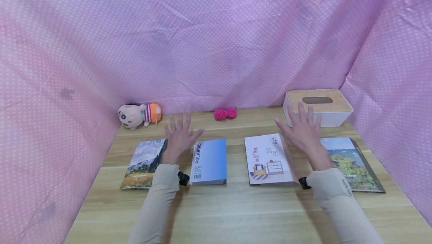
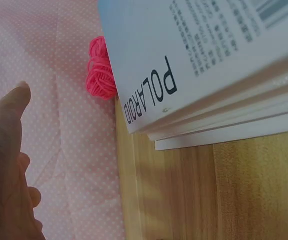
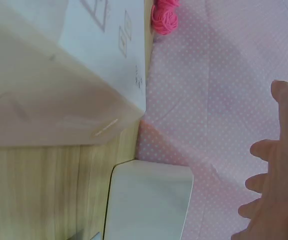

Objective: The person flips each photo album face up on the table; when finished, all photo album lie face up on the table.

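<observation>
Left hand [image 1: 177, 137] and right hand [image 1: 302, 129], fingers splayed free, flank the blue album [image 1: 210, 161]. Only head view shows the doll [image 1: 139, 115] left of it.

My right hand's fingers [image 3: 265, 149] spread before pink dotted cloth [image 3: 209, 100]; a white box [image 3: 151, 200] and illustrated book [image 3: 68, 80] rest on the counter [image 3: 33, 190], pink yarn [image 3: 165, 19] beyond.

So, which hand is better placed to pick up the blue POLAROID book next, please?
Probably the left hand, empty and near the blue POLAROID book; the right hand is farther, past the white book.
</observation>
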`<state>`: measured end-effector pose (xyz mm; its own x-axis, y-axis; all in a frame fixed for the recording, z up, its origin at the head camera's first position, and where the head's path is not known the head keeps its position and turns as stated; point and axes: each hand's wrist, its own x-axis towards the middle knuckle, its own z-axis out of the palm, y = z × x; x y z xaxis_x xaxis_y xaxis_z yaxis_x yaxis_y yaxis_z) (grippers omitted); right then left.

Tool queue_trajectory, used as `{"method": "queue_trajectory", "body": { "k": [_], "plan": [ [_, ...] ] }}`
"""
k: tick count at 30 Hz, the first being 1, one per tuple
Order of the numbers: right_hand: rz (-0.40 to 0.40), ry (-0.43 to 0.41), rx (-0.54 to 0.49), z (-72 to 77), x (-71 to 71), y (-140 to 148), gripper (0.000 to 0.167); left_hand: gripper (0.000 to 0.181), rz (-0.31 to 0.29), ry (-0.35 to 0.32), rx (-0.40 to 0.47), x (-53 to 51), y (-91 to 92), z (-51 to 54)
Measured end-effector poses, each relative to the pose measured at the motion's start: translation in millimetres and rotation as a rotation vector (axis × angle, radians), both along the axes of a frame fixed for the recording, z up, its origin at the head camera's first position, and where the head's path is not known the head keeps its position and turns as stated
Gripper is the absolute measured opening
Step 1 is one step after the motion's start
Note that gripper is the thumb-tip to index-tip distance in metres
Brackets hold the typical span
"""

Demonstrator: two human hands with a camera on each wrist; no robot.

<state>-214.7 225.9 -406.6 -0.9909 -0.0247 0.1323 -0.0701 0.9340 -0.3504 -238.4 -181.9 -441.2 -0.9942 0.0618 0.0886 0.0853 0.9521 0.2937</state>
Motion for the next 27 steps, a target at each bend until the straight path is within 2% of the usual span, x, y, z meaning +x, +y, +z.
{"method": "queue_trajectory", "body": {
  "k": [5,8,16,23,27],
  "plan": [
    [0.029,0.095,-0.026,5.3,-4.1,-9,0.084,0.087,-0.043,-0.002,0.072,-0.5,-1.9,3.4],
    [0.055,0.17,-0.048,7.4,-8.0,-19,0.084,0.083,-0.062,0.027,0.137,-1.1,-4.6,5.3],
    [0.127,0.289,-0.138,7.4,-17.7,-53,0.077,0.072,-0.047,0.066,0.32,0.2,-15.9,11.8],
    [0.204,0.309,-0.215,3.7,-19.4,-92,0.075,0.063,-0.05,0.104,0.37,4.5,-31.4,15.7],
    [0.243,0.313,-0.258,-0.4,-19.2,-117,0.072,0.063,-0.039,0.099,0.402,8.4,-43.1,16.8]
  ]
}}
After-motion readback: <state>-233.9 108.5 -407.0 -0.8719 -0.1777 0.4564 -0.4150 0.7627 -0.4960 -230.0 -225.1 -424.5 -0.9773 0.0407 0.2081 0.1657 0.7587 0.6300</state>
